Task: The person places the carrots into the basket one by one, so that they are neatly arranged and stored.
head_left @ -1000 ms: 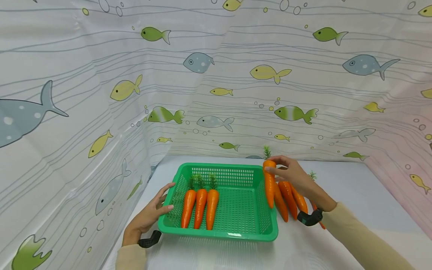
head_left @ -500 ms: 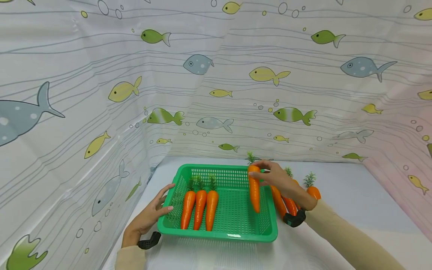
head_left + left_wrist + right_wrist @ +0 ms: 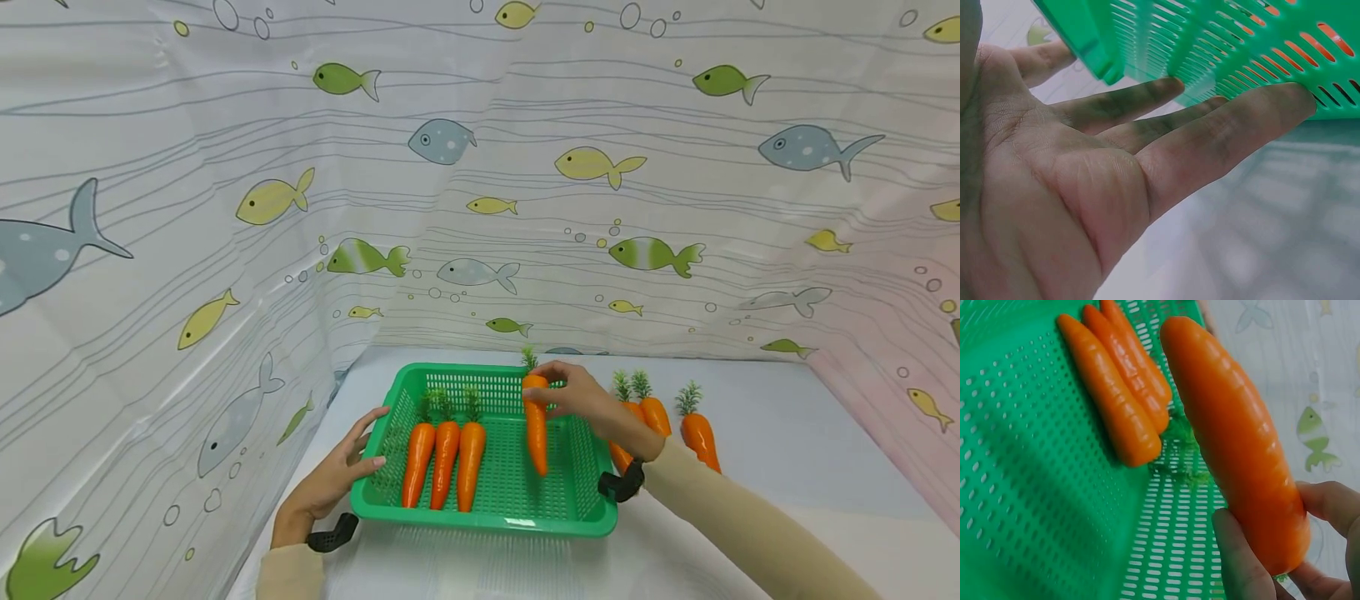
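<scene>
Thumb and fingers of my right hand (image 3: 573, 396) pinch a carrot (image 3: 1235, 444) by its thick top end, with the green leafy tuft upward and the tip pointing down over the green basket (image 3: 555, 527). Three more carrots (image 3: 471, 467) lie side by side in the left part of the basket, tufts toward the back. My left hand (image 3: 333, 471) is at the basket's left side. In the left wrist view its fingers (image 3: 1229, 134) stretch out straight, their tips against the slotted wall.
Several carrots (image 3: 699, 437) lie on the white table (image 3: 787, 433) right of the basket, partly hidden by the right forearm. A fish-printed sheet (image 3: 525, 242) hangs behind and along the left side.
My right hand has carried the carrot leftward, from the basket's right rim to over its inside. The left hand and the three carrots in the basket have stayed in place.
</scene>
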Demonstrator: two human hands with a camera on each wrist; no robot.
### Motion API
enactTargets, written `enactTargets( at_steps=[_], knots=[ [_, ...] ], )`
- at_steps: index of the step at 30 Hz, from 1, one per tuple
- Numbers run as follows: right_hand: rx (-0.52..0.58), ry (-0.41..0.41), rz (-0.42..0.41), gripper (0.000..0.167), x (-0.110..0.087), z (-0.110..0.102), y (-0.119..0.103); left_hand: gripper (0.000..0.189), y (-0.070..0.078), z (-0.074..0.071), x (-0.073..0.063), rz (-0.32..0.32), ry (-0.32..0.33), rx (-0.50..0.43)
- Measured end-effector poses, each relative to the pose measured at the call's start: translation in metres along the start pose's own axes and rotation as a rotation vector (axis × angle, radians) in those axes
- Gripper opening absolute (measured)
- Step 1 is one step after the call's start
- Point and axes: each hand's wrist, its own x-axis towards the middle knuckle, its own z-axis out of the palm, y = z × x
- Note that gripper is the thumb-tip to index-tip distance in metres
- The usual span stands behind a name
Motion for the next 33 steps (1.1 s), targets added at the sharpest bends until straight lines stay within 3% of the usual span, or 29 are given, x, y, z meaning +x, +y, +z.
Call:
enactTargets(
  at_steps=[14, 33],
  knots=[
    [0.030, -0.063, 0.009, 0.047, 0.014, 0.025, 0.006, 0.077, 0.000, -0.002, 0.001, 0.000, -0.019, -0.032],
    [0.005, -0.153, 0.178, 0.042, 0.033, 0.055, 0.015, 0.078, -0.001, -0.003, 0.001, -0.009, -0.022, -0.030]
  ],
)
